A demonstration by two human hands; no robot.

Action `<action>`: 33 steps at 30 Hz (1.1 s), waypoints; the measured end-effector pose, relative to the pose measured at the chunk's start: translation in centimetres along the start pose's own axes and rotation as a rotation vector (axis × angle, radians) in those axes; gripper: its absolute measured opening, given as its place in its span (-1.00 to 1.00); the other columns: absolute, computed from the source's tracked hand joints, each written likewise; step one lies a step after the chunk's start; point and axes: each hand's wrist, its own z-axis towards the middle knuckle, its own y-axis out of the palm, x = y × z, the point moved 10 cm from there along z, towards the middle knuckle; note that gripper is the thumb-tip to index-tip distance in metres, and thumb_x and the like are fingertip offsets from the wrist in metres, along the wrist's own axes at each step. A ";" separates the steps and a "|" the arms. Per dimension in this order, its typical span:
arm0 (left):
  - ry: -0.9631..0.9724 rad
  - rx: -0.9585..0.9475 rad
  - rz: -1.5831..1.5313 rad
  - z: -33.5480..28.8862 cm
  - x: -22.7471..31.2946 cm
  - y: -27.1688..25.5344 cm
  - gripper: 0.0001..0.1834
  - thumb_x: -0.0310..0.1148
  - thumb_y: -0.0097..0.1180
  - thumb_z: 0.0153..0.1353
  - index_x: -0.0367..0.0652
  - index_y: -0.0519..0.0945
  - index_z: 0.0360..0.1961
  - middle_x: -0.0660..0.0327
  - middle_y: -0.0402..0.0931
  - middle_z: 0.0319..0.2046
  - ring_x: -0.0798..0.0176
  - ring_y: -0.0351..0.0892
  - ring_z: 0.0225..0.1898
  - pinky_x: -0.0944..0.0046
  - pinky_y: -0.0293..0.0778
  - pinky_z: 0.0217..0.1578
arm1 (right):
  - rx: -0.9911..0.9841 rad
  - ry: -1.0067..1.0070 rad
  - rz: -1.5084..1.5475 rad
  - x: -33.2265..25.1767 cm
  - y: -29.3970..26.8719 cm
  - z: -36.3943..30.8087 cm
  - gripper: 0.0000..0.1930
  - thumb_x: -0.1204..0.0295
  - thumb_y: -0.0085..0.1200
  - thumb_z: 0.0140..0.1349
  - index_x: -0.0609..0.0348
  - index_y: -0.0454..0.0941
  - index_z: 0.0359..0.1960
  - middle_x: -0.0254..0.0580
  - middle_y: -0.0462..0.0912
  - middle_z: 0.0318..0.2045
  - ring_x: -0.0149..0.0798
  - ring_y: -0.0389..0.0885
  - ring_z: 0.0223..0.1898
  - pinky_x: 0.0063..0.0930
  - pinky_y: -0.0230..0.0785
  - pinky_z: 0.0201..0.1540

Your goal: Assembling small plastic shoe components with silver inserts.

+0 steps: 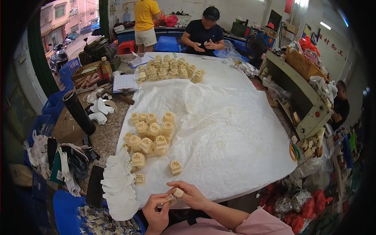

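Pink sleeve foremost, a cream piece lies between the fingers.

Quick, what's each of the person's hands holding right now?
Left hand: closed on a small pale piece.
Right hand: closed on a cream block.

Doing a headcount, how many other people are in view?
3: someone in a yellow shirt, back left; someone in a dark cap beyond the white sheet; someone in black, far right, partly hidden. More may be hidden.
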 end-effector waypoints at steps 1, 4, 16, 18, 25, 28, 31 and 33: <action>-0.142 0.122 -0.209 -0.4 -1.5 -0.9 -0.88 -0.55 0.19 0.09 -0.31 0.50 -0.36 0.05 0.54 -0.31 0.25 0.55 -0.30 0.32 0.48 -0.26 | -0.005 -0.137 -0.048 -1.2 -0.1 -0.1 -0.66 0.45 -0.10 0.34 0.18 0.35 0.14 -0.18 0.55 -0.09 -0.37 0.48 -0.05 -0.46 0.29 0.04; -0.310 0.229 -0.430 -1.3 -3.5 -1.1 -0.83 -0.48 0.21 0.13 -0.33 0.48 -0.34 0.06 0.54 -0.29 0.33 0.53 -0.29 0.35 0.48 -0.21 | -0.054 -0.391 -0.329 -4.6 0.7 -0.8 -0.70 0.49 -0.11 0.31 0.15 0.41 0.07 -0.16 0.49 -0.02 -0.22 0.33 0.11 -0.35 0.10 0.18; -0.409 0.146 -0.506 -1.9 -4.5 0.2 -0.82 -0.51 0.21 0.14 -0.36 0.47 -0.31 0.09 0.56 -0.30 0.37 0.54 -0.30 0.39 0.52 -0.26 | 0.027 -0.331 -0.334 -5.2 1.9 -0.5 -0.86 0.57 0.01 0.04 0.14 0.43 -0.32 -0.20 0.38 -0.25 -0.11 0.25 -0.11 -0.29 0.08 0.03; -0.304 0.117 -0.466 -1.5 -3.6 0.5 -0.85 -0.51 0.18 0.17 -0.36 0.47 -0.32 0.04 0.54 -0.26 0.38 0.53 -0.31 0.40 0.53 -0.29 | 0.176 -0.549 -0.670 -7.8 2.2 -1.7 -0.85 0.54 0.05 0.02 0.12 0.43 -0.33 -0.22 0.38 -0.27 -0.11 0.27 -0.14 -0.30 0.08 0.02; -0.213 0.076 -0.082 -0.7 -1.3 -1.9 -0.85 -0.43 0.24 0.08 -0.24 0.51 -0.44 0.02 0.40 -0.19 0.16 0.41 -0.07 0.35 0.41 -0.28 | 0.068 -0.517 -0.452 -7.3 2.4 -1.5 -0.83 0.48 0.06 0.12 0.21 0.45 -0.25 -0.23 0.44 -0.28 -0.13 0.34 -0.10 -0.30 0.12 0.05; 0.052 0.090 0.169 0.1 1.8 -3.0 -0.87 -0.50 0.26 -0.02 -0.20 0.52 -0.49 0.08 0.40 -0.23 0.11 0.39 -0.12 0.24 0.37 -0.23 | 0.083 -0.397 -0.173 -6.2 0.7 -1.2 -0.73 0.41 0.04 0.23 0.25 0.44 -0.07 -0.21 0.50 -0.19 -0.19 0.36 -0.01 -0.31 0.11 0.14; 0.221 0.059 0.284 0.0 3.5 -2.2 -0.85 -0.50 0.28 -0.11 -0.15 0.52 -0.53 0.13 0.38 -0.27 0.05 0.35 -0.15 0.12 0.32 -0.15 | -0.271 0.172 0.240 -1.6 2.9 -0.4 -0.53 0.40 0.14 0.19 0.24 0.35 0.12 -0.16 0.51 -0.03 -0.38 0.47 -0.04 -0.42 0.30 0.07; 0.283 -0.008 0.286 -0.5 3.4 -1.3 -0.85 -0.48 0.33 -0.14 -0.10 0.57 -0.53 0.13 0.36 -0.22 0.05 0.34 -0.13 0.11 0.32 -0.13 | -0.245 0.006 0.124 -2.6 2.0 -0.3 -0.53 0.43 0.16 0.16 0.24 0.36 0.11 -0.14 0.52 -0.04 -0.34 0.48 -0.03 -0.41 0.31 0.06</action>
